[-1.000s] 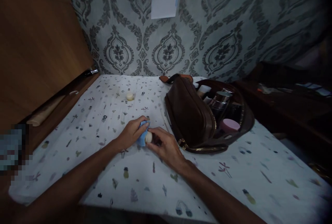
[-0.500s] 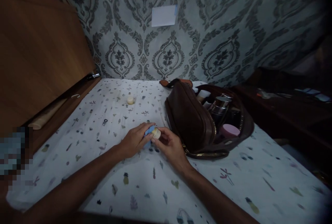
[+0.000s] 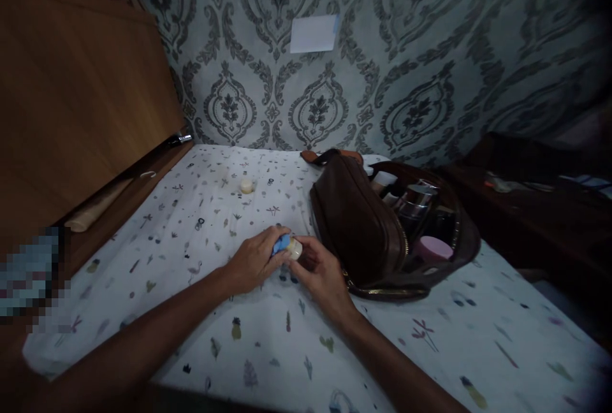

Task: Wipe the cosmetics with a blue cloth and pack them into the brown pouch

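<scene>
Above a tabletop spread with printed cloth, the left hand has its fingers closed on a soft blue piece, held against a small pale jar. The right hand pinches the jar. This handling looks underway, not finished; how much is left cannot be told. Just beyond, right, an open brown bag holds containers. Farther, left, sits another small pale pot, untouched.
</scene>
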